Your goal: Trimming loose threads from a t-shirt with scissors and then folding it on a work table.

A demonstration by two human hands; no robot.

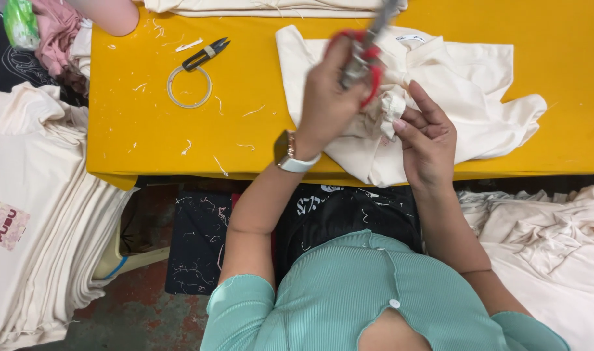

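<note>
My left hand (326, 97), with a watch on its wrist, is closed around red-handled scissors (365, 55) whose metal blades point up and away. My right hand (430, 140) pinches a bunched fold of a cream garment (466, 84) just below the scissors. The garment lies spread on the yellow table (245, 130), its lower edge hanging over the near side.
Black thread snips (206, 53) and a clear ring (189, 86) lie on the table's left among thread scraps. A stack of cream garments (37, 214) stands at left, a loose pile (544, 240) at right. Another person's arm (108, 13) shows at top left.
</note>
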